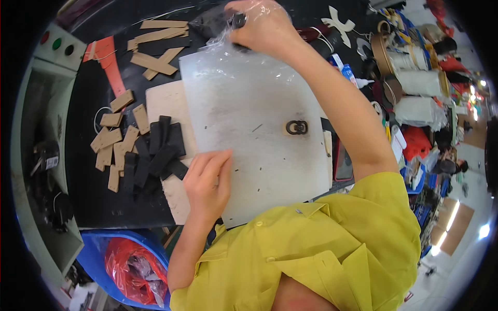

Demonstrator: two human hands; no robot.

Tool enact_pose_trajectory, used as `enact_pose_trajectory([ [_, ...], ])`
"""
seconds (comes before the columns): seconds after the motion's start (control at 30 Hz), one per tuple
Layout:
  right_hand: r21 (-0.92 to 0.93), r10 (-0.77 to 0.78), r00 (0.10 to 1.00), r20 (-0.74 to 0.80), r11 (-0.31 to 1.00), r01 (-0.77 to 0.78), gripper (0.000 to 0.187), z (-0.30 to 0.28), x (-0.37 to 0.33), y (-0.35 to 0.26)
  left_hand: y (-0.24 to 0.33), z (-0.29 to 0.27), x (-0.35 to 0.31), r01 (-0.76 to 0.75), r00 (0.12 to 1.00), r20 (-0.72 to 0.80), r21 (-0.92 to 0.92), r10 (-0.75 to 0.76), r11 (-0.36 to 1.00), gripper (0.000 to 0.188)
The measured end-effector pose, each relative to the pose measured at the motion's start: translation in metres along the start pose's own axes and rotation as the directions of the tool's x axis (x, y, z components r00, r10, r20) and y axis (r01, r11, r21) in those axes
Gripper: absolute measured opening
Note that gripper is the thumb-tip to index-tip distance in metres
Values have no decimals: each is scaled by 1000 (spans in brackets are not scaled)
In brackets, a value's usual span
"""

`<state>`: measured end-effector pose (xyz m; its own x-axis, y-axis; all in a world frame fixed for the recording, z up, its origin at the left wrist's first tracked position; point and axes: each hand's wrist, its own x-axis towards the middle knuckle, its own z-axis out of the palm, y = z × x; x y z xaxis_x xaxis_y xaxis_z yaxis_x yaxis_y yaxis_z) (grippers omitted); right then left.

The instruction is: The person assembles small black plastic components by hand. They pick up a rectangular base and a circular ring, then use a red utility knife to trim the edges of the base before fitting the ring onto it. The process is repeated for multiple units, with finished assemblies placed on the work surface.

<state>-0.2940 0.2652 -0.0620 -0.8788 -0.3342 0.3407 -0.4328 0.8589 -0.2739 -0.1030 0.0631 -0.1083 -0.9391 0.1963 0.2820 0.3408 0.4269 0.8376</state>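
At the far side of the table, my right hand (262,28) is closed on a clear plastic bag (220,41). A small dark thing, partly hidden, shows between the thumb and fingers. My left hand (207,179) rests at the left edge of a smudged white sheet (244,103), its fingers bent and together with nothing visible in them. A dark double-ring metal buckle (296,127) lies on the sheet's right part. Just left of my left hand are a pile of black strap pieces (155,150) and several tan pieces with small holes (116,137).
Longer tan strips (158,35) lie at the back left, near a red strip (111,65). A beige board (166,98) sits under the sheet. A glue bottle (347,72) and thread spools (415,83) stand right. A blue bin (93,249) holds red plastic at lower left.
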Motion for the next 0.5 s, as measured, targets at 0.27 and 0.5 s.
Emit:
enact_pose_trajectory([
  [0.27, 243, 80, 993, 82, 965, -98, 30, -14, -99, -55, 19, 86, 25, -493, 839, 314, 95, 444, 865, 29],
  [0.5, 211, -72, 993, 93, 976, 51, 47, -17, -141, -65, 29, 54, -23, -486, 802, 413, 30, 432, 873, 32],
])
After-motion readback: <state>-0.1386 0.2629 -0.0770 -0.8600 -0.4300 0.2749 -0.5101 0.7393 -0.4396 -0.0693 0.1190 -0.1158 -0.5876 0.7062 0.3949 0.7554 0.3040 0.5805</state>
